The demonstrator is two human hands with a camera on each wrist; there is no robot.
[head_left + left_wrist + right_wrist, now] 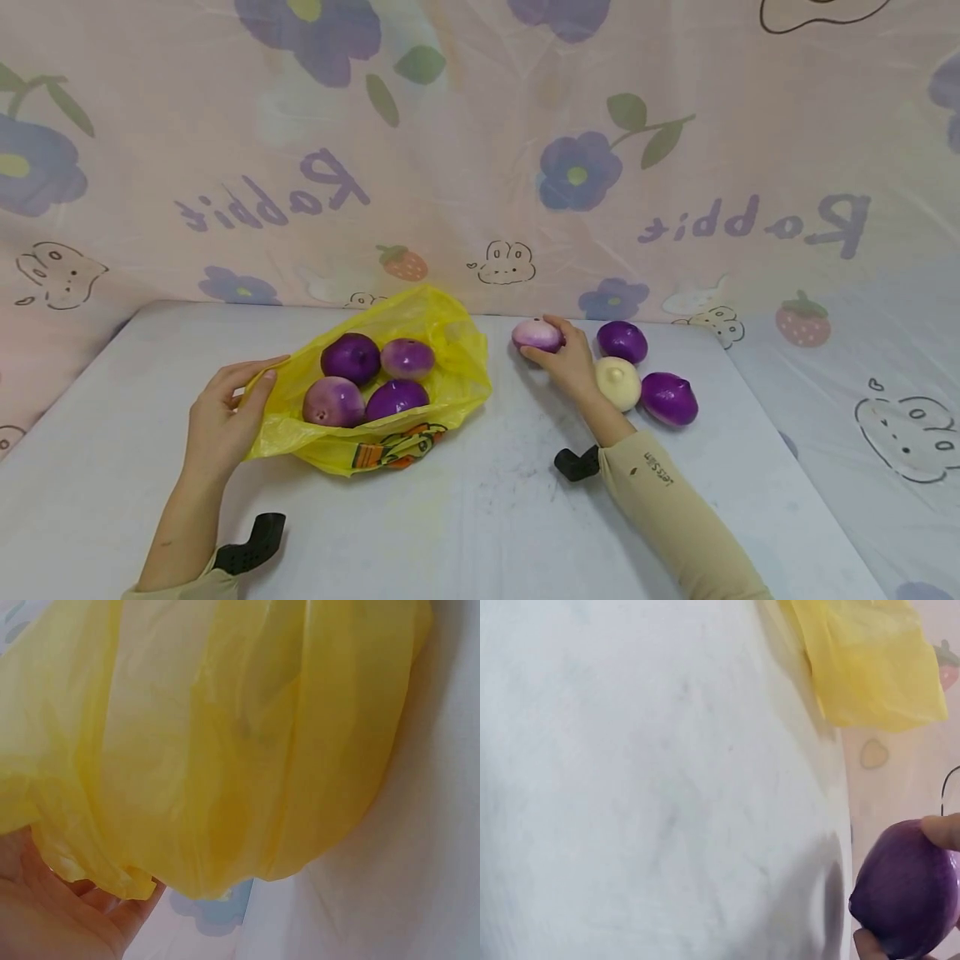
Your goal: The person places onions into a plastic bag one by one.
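A yellow plastic bag (468, 367) lies with its mouth spread, and several purple onions (350, 358) show inside it. At the bag's left edge my left hand (225, 417) pinches the film between thumb and fingers; the left wrist view shows the crinkled bag wall (225, 750) close up. My right hand (573, 362) grips a pinkish-purple onion (537, 334) to the right of the bag. In the right wrist view that onion (904, 889) looks darker purple and is apart from the tabletop, with a shadow beside it.
Right of my right hand sit two purple onions (670, 398) and a cream-white onion (618, 383) close together on the white table (465, 525). A patterned cloth (480, 167) hangs behind the table. Black wrist mounts (255, 543) stick out from both wrists.
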